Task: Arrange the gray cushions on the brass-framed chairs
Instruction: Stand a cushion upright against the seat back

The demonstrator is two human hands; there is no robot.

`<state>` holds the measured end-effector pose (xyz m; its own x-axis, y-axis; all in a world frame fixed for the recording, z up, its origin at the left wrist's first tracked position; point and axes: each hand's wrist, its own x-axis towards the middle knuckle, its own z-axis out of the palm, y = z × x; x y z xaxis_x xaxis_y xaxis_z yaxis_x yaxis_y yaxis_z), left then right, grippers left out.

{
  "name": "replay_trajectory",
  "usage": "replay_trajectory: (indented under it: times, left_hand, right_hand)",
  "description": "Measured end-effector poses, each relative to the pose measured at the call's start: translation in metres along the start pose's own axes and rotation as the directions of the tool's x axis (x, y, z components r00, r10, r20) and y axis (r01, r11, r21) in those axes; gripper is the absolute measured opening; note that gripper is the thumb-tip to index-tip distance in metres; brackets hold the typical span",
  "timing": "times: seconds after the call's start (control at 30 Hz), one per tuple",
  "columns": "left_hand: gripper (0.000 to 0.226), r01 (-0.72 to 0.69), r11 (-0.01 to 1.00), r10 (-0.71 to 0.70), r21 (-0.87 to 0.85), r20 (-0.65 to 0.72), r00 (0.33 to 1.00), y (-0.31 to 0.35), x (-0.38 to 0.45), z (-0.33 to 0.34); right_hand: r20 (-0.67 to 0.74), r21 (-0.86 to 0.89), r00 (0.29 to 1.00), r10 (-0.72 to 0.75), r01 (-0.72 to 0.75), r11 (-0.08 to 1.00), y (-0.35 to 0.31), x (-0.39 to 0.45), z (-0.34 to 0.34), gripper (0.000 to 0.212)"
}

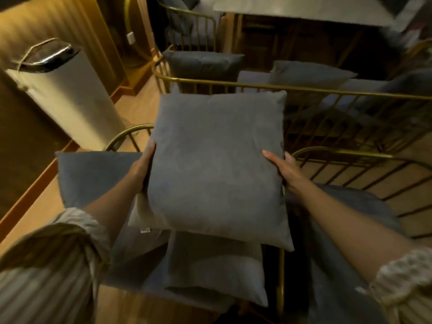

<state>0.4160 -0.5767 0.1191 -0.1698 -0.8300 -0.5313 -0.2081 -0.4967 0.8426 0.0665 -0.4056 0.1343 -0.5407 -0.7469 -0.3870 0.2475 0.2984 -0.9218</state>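
We've got both arms stretched forward, sleeves pushed up. Left hand (141,167) grips the cushion (217,164) at its left edge, right hand (284,168) at its right edge.

Ahead, the brass rail (304,90) of the long bench runs straight across, with two gray cushions (205,64) propped beyond it. To the right a curved brass chair back (350,157) closes that side. On the left, bare wood floor (138,99) lies open between the bench end and a tall white bin (70,99). Below, stacked cushions (215,277) fill the seat.
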Motion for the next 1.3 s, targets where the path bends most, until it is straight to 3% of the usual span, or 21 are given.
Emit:
replay_trajectory:
  times: [0.07,0.13,0.3,0.4,0.53,0.63,0.8,1.03,1.23,1.3]
  left_hand:
    - [0.073,-0.074,0.997,0.076,-0.023,0.109,0.991,0.025,-0.013,0.044]
    - [0.068,-0.131,0.991,0.124,0.020,0.191,0.974,0.051,-0.037,0.096]
    - [0.104,-0.132,0.984,0.094,0.117,0.286,0.954,0.077,-0.045,0.199]
    - [0.104,-0.174,0.970,0.109,0.171,0.336,0.936,0.082,-0.055,0.263]
    - [0.111,-0.156,0.968,0.032,0.197,0.520,0.854,0.085,-0.073,0.351]
    - [0.084,-0.119,0.983,0.034,0.143,0.489,0.871,0.089,-0.086,0.413]
    - [0.074,-0.119,0.992,0.097,0.036,0.374,0.922,0.079,-0.079,0.508]
    - [0.133,-0.123,0.992,0.116,0.009,0.264,0.957,0.033,-0.019,0.571]
    - [0.102,-0.080,0.997,0.076,0.022,0.168,0.983,-0.002,0.006,0.603]
    - [0.110,-0.062,0.996,0.049,0.057,0.209,0.977,-0.013,0.015,0.607]
  right_hand:
    - [-0.059,0.006,0.998,-0.024,0.024,1.000,-0.015,0.000,-0.036,0.120]
    - [-0.115,0.040,0.993,-0.029,0.034,0.999,-0.029,-0.006,-0.075,0.118]
    - [-0.297,0.079,0.951,-0.084,0.112,0.991,-0.056,-0.021,-0.175,0.146]
    - [-0.366,0.041,0.923,-0.114,0.139,0.989,-0.066,-0.033,-0.237,0.142]
    - [-0.403,-0.060,0.892,-0.203,0.196,0.979,-0.064,-0.027,-0.336,0.137]
    - [-0.373,-0.113,0.894,-0.247,0.221,0.969,-0.069,-0.016,-0.393,0.135]
    - [-0.303,-0.082,0.933,-0.197,0.180,0.980,-0.081,0.019,-0.454,0.134]
    - [-0.228,0.029,0.969,-0.095,0.104,0.994,-0.045,0.102,-0.505,0.125]
    - [-0.194,0.155,0.981,0.024,0.006,0.988,-0.003,0.154,-0.516,0.102]
    - [-0.215,0.185,0.975,0.046,-0.005,0.983,0.011,0.170,-0.522,0.092]
